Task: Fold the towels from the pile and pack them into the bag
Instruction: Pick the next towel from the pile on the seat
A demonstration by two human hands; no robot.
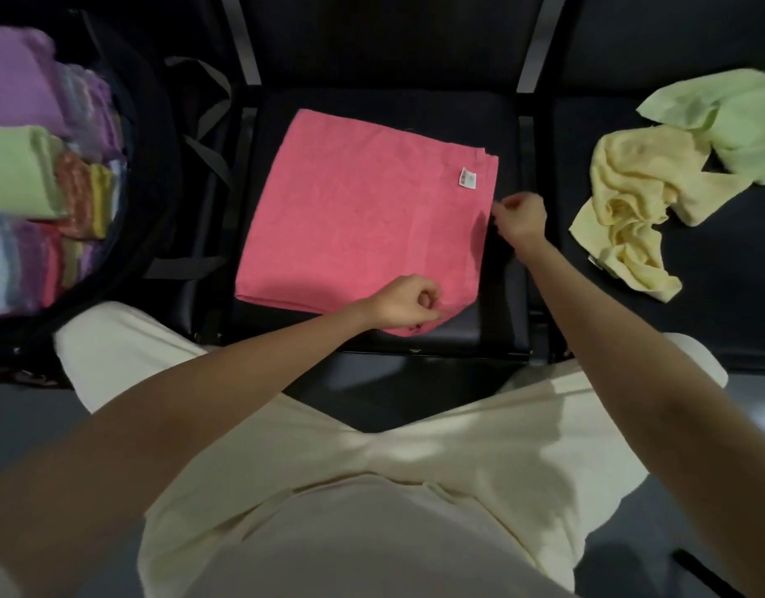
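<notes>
Pink towel (355,217) lay flat on the black seat (458,334). Left hand (404,304) pinched its near corner with curled fingers; right hand (521,220) pinched its right edge. Open bag (147,174) of folded towels at left; yellow towel (631,209) and green towel (734,123) crumpled at right.

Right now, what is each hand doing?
Left hand: fingers curled, pinching the near edge of the pink towel.
Right hand: fingers curled, pinching the same towel's right edge.
</notes>
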